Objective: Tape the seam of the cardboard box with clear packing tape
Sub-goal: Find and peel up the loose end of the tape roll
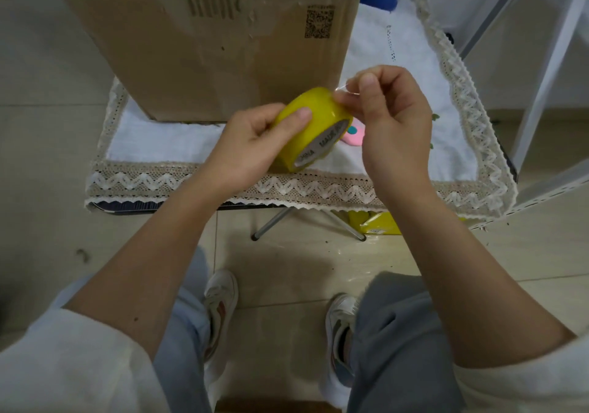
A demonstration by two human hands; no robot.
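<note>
Left hand (251,145) is gripping the tape (314,126); right hand (387,116) is pinching its free end. Box (207,40) is sitting at 12 o'clock on the lace-edged cloth (165,145), nothing blocking it.

Cardboard box (204,40) cut off by top edge (seam unseen). Tape roll (314,127) far side hidden by left hand (251,145); core print partly legible.

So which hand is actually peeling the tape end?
The right hand: it pinches the loose clear end beside the tape roll, while the left hand only grips the roll.
</note>
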